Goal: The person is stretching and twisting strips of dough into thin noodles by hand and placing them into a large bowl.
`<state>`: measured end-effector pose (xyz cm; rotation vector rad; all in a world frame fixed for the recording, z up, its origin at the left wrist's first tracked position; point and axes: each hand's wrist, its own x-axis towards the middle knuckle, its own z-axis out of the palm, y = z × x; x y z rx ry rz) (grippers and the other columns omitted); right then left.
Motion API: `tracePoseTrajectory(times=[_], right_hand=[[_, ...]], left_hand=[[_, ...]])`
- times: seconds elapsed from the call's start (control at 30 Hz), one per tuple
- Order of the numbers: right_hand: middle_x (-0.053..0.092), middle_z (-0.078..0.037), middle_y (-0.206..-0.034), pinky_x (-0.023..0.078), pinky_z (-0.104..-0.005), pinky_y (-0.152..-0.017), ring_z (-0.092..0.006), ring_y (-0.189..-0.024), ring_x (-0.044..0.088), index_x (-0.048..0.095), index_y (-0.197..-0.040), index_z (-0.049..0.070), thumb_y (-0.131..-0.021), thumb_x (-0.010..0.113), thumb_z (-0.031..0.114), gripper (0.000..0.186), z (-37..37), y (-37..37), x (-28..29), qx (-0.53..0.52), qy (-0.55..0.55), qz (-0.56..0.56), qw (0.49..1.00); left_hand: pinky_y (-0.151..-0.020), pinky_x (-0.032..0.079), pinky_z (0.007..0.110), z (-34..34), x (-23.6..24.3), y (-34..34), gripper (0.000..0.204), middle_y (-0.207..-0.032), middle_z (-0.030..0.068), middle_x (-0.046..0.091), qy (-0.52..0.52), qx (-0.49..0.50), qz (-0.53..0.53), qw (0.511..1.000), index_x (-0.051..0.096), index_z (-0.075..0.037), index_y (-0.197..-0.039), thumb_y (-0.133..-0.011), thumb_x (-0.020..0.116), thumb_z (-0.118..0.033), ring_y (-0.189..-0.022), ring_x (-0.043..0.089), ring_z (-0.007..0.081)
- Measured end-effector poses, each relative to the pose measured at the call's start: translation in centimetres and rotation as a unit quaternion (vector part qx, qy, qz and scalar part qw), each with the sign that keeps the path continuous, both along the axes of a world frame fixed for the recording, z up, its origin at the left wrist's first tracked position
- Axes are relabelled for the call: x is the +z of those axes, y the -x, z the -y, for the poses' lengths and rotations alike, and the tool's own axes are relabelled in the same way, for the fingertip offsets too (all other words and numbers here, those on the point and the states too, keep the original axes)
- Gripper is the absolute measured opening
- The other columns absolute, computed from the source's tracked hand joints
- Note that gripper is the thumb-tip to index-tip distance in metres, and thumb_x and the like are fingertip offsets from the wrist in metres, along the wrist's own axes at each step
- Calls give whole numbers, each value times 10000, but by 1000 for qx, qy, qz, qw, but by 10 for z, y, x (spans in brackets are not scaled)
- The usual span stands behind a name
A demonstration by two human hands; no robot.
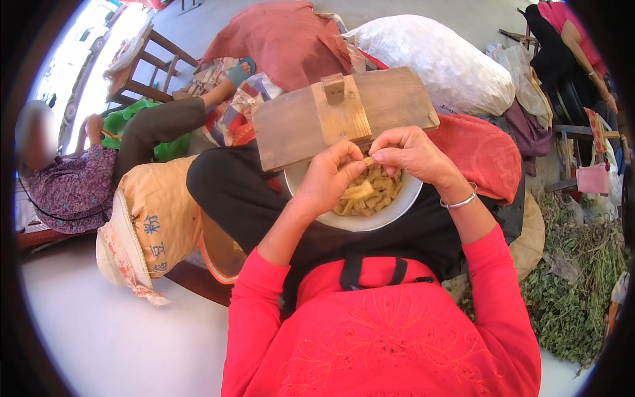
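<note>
On my lap sits a white bowl (360,225) with many yellow-brown, strip-like pieces (377,192) in it; their exact kind is hard to make out. Over the bowl, my left hand (329,173) and my right hand (417,157) meet, fingertips pinched together. A small pale yellow strip (368,161) shows between them, mostly covered by the fingers. A bracelet circles my right wrist. Just beyond the hands, a wooden board (288,126) with a lighter crosspiece and a raised block leans over the bowl's far edge.
A tan sack (162,215) stands at my left, near a seated person (73,178). Ahead lie a red cloth-covered heap (274,43) and a stuffed white sack (433,63). Red cloth (479,155) and heaped dried plants (575,284) are at my right. Another person (575,49) sits far right.
</note>
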<state>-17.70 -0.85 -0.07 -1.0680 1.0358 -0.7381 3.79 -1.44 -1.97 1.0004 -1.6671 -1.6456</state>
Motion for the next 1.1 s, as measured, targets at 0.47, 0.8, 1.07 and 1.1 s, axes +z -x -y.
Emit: tracePoseTrajectory(times=[0.47, 0.8, 1.07, 1.1], right_hand=[[603, 7, -709, 442, -236, -606, -78, -660, 544, 655, -920, 18, -873, 619, 94, 96, 48, -32, -42, -142, 243, -184, 942], [646, -62, -863, 446, -362, -740, -263, -853, 596, 655, -874, 97, -814, 643, 161, 88, 23, -34, -20, -137, 495, -440, 737], [626, -129, -767, 466, -392, -626, -302, -741, 615, 590, -740, 90, -833, 666, 219, 176, 8, -53, -11, -152, 372, -359, 842], [619, -141, -753, 470, -395, -610, -307, -723, 618, 581, -719, 84, -838, 666, 224, 201, 8, -49, -8, -146, 333, -345, 865]], left_hand=[[-698, 448, 264, 74, -27, -27, 86, -783, 37, 602, 103, 123, 113, 981, 578, 14, -943, -883, 571, -48, -775, 540, 96], [-584, 461, 319, 63, -41, -34, 77, -698, 89, 595, 249, 196, 235, 919, 579, -7, -922, -892, 561, -76, -611, 569, 167], [-426, 351, 196, -5, 9, 8, 156, -757, 60, 591, -302, 82, -196, 929, 532, -81, -1114, -979, 495, -149, -455, 450, 93], [-426, 345, 195, -8, 10, 5, 172, -771, 62, 590, -334, 52, -215, 916, 524, -85, -1133, -980, 496, -161, -457, 445, 95]])
